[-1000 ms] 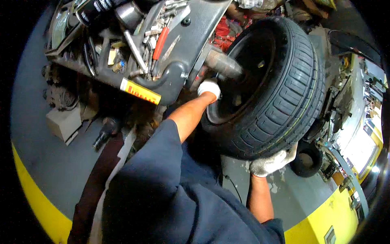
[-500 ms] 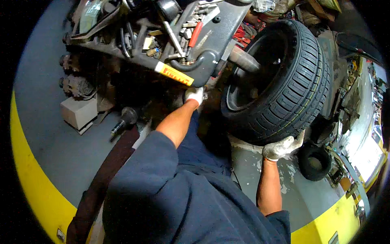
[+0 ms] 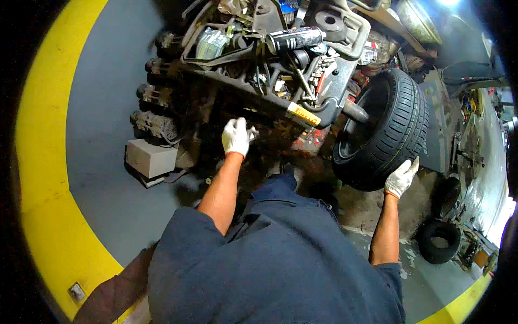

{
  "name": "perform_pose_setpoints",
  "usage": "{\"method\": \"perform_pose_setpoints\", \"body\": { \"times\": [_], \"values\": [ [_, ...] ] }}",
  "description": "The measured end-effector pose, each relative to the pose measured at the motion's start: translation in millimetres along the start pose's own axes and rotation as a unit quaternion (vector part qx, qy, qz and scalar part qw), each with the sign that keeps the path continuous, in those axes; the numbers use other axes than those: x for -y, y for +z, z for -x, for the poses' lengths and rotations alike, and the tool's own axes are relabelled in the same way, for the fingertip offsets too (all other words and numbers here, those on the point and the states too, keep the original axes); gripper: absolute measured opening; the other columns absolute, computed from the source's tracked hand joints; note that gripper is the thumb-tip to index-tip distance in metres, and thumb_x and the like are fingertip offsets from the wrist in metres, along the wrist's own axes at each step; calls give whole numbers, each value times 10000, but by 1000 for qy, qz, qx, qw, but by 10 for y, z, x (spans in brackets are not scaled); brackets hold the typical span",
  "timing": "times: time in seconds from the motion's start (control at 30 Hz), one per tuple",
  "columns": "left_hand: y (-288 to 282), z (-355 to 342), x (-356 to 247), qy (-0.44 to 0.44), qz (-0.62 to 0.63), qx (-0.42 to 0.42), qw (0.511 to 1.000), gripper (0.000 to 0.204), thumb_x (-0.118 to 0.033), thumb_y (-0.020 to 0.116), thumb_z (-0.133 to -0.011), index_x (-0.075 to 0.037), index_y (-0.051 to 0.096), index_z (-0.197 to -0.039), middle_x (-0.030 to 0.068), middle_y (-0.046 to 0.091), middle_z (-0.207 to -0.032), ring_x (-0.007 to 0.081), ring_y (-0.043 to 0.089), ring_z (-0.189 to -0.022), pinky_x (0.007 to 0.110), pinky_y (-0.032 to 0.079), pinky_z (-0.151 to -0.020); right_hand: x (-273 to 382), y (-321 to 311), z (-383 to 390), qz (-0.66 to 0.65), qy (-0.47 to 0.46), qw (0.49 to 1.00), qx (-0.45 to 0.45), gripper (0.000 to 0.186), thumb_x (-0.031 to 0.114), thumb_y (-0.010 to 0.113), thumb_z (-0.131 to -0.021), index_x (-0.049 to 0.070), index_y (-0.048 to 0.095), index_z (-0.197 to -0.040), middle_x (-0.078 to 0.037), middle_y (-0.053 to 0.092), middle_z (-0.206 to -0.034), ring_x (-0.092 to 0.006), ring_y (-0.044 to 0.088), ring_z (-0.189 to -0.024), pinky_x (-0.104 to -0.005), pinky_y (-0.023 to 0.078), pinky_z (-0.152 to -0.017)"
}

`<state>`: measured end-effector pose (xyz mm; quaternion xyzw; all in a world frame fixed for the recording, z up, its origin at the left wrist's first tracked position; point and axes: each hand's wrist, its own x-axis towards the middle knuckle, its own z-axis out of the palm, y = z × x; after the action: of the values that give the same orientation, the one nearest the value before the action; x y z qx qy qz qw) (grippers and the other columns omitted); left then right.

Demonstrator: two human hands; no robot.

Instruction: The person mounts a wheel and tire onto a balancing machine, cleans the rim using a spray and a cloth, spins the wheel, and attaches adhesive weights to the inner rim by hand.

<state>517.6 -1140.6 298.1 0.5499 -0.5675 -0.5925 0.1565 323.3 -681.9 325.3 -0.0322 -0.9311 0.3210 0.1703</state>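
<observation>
A car wheel with a black tyre (image 3: 396,132) hangs on the shaft (image 3: 356,112) of a wheel balancer (image 3: 337,86), to the right. My right hand (image 3: 400,179), in a white glove, lies against the near lower tread with its fingers stretched along the rubber. In a matching glove, my left hand (image 3: 236,139) is raised before the machine's dark front, left of a yellow sticker (image 3: 304,114). Its fingers are apart, and I see nothing held in them. The wheel's far side is hidden.
On the balancer's top lie a black spray can (image 3: 295,39), a red-handled tool (image 3: 320,84) and many small weights. At the left, a pale box (image 3: 152,158) stands on the grey floor near metal parts (image 3: 154,125). Another tyre (image 3: 439,241) lies at the lower right.
The view has shifted, showing more of the balancer's top. My left hand has come away from beneath the sticker corner to the left. My right hand has moved up the tread's near side.
</observation>
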Motion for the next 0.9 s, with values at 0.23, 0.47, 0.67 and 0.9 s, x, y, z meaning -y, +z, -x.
{"method": "perform_pose_setpoints", "body": {
  "times": [0.23, 0.47, 0.67, 0.9],
  "values": [
    [-30, -1120, -958, 250, -192, -49, 948, 624, -423, 632, -916, -71, 489, -1411, 240, 497, -1332, 352, 622, -1078, 421, 499, -931, 569, 105, -25, 186, -35, 976, -107, 431, 276, 584, -936, 66, 597, -1312, -193, 560, -1310, -373, 542, -1211, -464, 442, -1037],
    [584, -369, -1376, 370, -452, -30, 811, 251, -318, 588, -917, -129, 694, -1042, 215, 651, -1172, 414, 656, -1052, 487, 549, -852, 623, 228, 13, 203, -55, 959, -189, 403, 252, 593, -936, 66, 627, -1292, -178, 575, -1325, -357, 546, -1209, -476, 449, -1023],
    [1234, -482, -1001, 325, -597, 98, 727, 273, -336, 591, -927, -95, 646, -1045, 181, 727, -960, 373, 708, -915, 502, 556, -782, 625, 249, 12, 189, -92, 958, -198, 387, 211, 608, -931, 52, 622, -1283, -189, 592, -1301, -367, 563, -1194, -475, 449, -1016],
    [1358, -545, -787, 412, -561, 56, 715, 256, -362, 583, -929, -124, 640, -1004, 129, 686, -962, 346, 694, -844, 484, 550, -721, 632, 243, -11, 174, -50, 966, -188, 393, 213, 600, -939, 57, 615, -1300, -185, 576, -1319, -363, 547, -1210, -477, 434, -1032]
  ]
}}
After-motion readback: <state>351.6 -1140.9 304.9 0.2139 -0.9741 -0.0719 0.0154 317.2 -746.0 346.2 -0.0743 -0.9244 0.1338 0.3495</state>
